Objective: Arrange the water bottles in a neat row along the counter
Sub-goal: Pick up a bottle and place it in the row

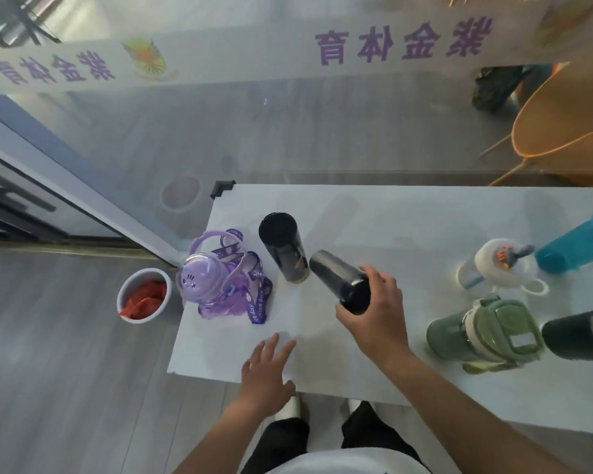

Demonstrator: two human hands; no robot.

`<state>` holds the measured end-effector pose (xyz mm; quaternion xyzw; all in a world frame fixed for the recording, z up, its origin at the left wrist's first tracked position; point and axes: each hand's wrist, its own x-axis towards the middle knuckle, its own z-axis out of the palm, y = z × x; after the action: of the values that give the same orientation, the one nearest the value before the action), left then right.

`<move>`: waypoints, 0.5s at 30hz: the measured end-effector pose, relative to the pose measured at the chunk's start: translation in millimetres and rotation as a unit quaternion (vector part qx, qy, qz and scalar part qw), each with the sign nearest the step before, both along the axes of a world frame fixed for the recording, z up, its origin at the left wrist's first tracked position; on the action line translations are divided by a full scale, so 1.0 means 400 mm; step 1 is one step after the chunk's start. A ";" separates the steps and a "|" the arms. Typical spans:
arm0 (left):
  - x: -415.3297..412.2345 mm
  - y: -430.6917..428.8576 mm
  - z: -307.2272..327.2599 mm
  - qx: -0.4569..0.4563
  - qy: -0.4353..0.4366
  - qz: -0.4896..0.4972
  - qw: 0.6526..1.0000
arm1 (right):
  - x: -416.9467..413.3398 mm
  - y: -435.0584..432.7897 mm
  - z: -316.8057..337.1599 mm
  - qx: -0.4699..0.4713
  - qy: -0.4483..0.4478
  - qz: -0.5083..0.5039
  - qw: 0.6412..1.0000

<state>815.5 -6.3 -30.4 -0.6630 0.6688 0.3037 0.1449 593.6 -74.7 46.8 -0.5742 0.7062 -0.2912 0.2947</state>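
My right hand (pixel 374 313) grips a black flask (pixel 339 278) around its lower body, holding it tilted above the white counter (pixel 374 220). Just left of it a second black flask (pixel 283 249) stands upright. A purple bottle (pixel 209 278) with a strap stands at the counter's left end. My left hand (pixel 266 371) rests flat with spread fingers on the counter's near edge. To the right are a white cup (pixel 500 265), a teal bottle (pixel 575 244), a green bottle (pixel 486 330) and a dark bottle (pixel 579 333).
A white bin (pixel 144 295) with red contents sits on the floor left of the counter. A glass wall with purple lettering runs behind the counter. An orange chair (pixel 562 124) stands beyond the glass at the right. My feet are under the near edge.
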 end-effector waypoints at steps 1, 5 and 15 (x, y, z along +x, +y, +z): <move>0.004 -0.001 -0.002 -0.001 0.001 -0.008 1.000 | 0.002 -0.014 0.026 -0.015 0.017 0.013 1.000; 0.030 -0.003 -0.007 0.002 0.003 -0.059 0.998 | 0.018 -0.041 0.119 -0.022 0.088 0.048 0.995; 0.176 -0.078 0.009 0.034 0.115 -0.156 0.981 | 0.119 0.028 0.140 0.035 0.143 0.037 0.988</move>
<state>885.9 -37.4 -26.6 -0.5061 0.7653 0.3740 0.1353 641.1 -63.5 102.7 -0.6251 0.7288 -0.1702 0.2215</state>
